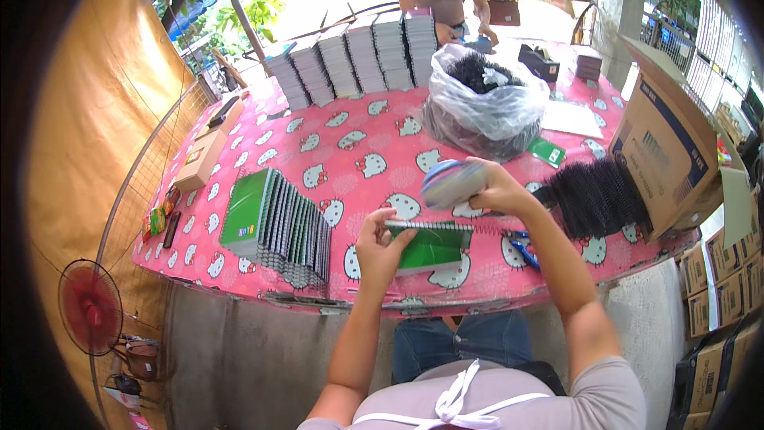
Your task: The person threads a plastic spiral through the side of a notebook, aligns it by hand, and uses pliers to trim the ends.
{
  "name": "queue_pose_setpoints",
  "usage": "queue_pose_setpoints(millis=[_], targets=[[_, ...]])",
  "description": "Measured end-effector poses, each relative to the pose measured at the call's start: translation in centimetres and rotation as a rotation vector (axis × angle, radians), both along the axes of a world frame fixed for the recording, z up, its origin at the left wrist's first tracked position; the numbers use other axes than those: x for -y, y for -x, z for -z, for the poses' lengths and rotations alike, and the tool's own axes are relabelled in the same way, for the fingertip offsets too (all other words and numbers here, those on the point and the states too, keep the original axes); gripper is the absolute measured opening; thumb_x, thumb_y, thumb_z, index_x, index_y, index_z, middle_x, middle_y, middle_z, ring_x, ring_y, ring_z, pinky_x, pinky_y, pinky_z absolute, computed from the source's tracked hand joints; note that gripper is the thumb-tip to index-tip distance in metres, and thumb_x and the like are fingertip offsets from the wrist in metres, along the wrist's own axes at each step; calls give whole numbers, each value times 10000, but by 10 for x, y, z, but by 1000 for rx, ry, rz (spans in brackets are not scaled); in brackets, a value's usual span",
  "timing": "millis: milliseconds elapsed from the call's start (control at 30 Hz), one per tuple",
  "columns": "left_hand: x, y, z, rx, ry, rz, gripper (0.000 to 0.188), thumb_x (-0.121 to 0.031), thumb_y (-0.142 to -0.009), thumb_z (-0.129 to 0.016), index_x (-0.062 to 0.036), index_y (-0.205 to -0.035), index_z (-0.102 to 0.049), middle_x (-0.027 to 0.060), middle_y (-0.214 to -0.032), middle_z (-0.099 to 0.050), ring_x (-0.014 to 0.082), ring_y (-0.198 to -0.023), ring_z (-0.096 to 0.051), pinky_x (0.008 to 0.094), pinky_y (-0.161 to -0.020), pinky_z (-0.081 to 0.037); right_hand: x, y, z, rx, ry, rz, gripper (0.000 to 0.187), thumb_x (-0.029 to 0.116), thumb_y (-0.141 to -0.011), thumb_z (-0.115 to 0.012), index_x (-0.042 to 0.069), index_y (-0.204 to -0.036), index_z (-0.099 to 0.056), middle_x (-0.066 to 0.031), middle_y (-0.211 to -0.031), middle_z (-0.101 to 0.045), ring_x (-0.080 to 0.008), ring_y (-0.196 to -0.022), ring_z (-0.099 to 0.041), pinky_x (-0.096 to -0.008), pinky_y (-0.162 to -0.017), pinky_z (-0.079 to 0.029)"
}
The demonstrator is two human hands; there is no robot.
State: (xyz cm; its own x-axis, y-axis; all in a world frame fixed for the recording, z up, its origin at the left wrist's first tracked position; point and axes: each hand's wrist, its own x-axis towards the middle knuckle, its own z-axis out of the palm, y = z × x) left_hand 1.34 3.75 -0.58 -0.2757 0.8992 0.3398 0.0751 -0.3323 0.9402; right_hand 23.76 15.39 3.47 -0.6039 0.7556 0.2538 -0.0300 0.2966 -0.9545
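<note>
- At far left of the green notebook [434,251] in hand, we see a stack of green notebooks [274,227] with coils along their edges; these we judge as finished.
- Behind the notebook and to its left stand tall piles of books [354,60]; they look bound also, but we cannot be sure.
- At the left end of the notebook is the left hand [380,243]. It is clamped on this corner, the thumb lying over the green cover and the other fingers by the coil edge.
- The notebook itself lies between the two hands, just beside the left one and lower than the right one. Its coil [489,230] runs along the far edge and sticks out past the right end, so we judge that this end is left to finish.
- Above the notebook, toward its right, the right hand [501,191] is closed around a rounded thing [454,185], too blurred for us to name. The two hands are apart.
- Just beside the notebook, on its right, lies a blue-handled tool [525,255].
- Farther right of the notebook is a heap of black coils [597,199], so we think that material for more remains.
</note>
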Motion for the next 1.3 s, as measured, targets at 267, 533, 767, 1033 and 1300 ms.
queue_pose_setpoints(millis=[267, 533, 767, 1033, 1300], targets=[[1, 16, 18, 223, -32, 14, 412, 130, -771, -661, 3, -1161, -636, 106, -1006, -678, 139, -872, -642, 254, -764, -530, 8, 25, -8, 61, -184, -78, 502, -16, -560, -681, 14, -1055, -603, -105, -847, -653, -188, -791, -628, -355, -716, -495], [-1, 23, 21, 307, -18, 70, 334, 98, -783, -674, 38, -1111, -649, 117, -949, -691, 139, -839, -654, 266, -765, -550, -1, 32, 0, 535, -398, 214, 457, 25, -596, -656, 36, -1044, -561, -137, -945, -664, -307, -896, -642, -398, -744, -506], [-7, 16, 9, 232, -76, 188, 208, 59, -753, -734, 39, -944, -653, 141, -996, -684, 150, -861, -653, 263, -732, -555, -14, -47, 90, 961, -542, 582, 475, 172, -715, -695, 46, -1129, -498, -184, -1218, -526, -391, -1164, -488, -488, -894, -451], [32, -16, -17, -619, -523, 76, 246, 46, -733, -749, 17, -963, -667, 137, -1030, -680, 160, -931, -644, 284, -765, -546, 108, -93, 96, 858, -589, 638, 558, 292, -779, -692, 19, -1231, -513, -207, -1200, -503, -377, -1166, -449, -467, -1042, -310], [46, -33, 15, -339, -260, -14, 223, 79, -717, -746, 32, -908, -642, 195, -1065, -650, 200, -907, -663, 307, -775, -564, 163, -20, 30, 269, -489, 384, 428, 215, -782, -692, 20, -1144, -574, -175, -1072, -589, -347, -1011, -551, -438, -869, -438]])
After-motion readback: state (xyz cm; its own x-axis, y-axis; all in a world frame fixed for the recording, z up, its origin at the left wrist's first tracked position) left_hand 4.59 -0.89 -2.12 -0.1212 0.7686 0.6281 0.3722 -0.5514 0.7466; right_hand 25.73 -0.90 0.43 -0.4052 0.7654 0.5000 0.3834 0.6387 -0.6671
